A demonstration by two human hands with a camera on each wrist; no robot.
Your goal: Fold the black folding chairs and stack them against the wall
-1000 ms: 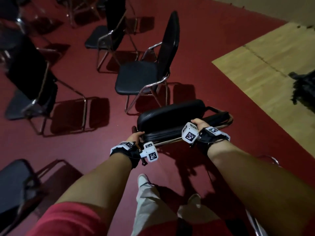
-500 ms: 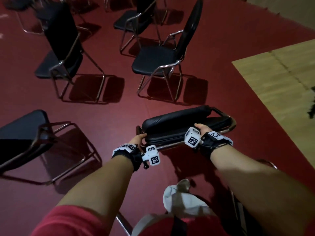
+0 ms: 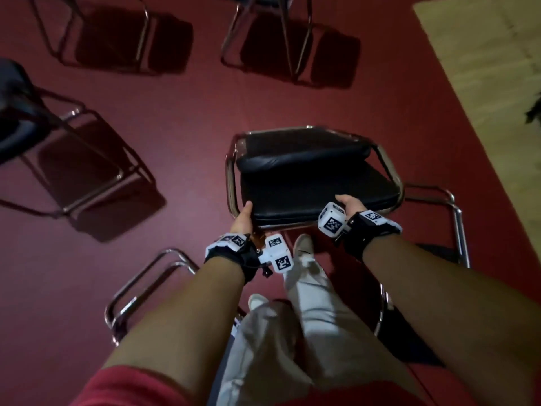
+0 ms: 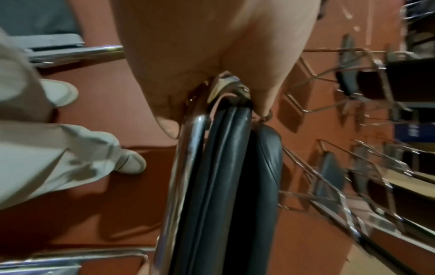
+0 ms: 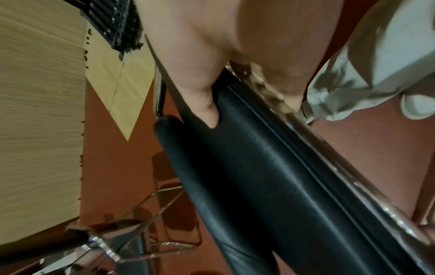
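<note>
you hold the folded chair (image 3: 316, 183) out in front of you, off the red floor (image 3: 187, 148), with both arms stretched forward. your left hand (image 3: 241, 221) has its grip closed around the shiny frame (image 4: 188, 167) at the chair's 8 o'clock corner; in the left wrist view the thumb (image 4: 164, 119) lies on one side of the tube and the fingers curl round the other. your right hand (image 3: 349, 204) has its grip on the near edge at 5 o'clock, thumb (image 5: 207, 109) pressed flat on the black seat pad (image 5: 259, 167) and fingers wrapped under the metal rail (image 5: 329, 148). the chair lies nearly flat, back cushion (image 3: 301, 159) folded down onto the seat.

half a second ago the chair looked thin and edge-on, tipped toward 2 o'clock. now you see its wide top face and it sits straight ahead at 12 o'clock. your hands stay at the same spots on the chair. the open chairs have slid away: two (image 3: 117, 33) (image 3: 287, 39) are now cut off at the top at 11 and 12 o'clock, and one (image 3: 17, 112) sits at 9 o'clock. more chair frames show close to your legs (image 3: 292, 317) at 7 (image 3: 146, 282) and 4 o'clock (image 3: 456, 224). the wood floor (image 3: 483, 54) shows at 2 o'clock.
</note>
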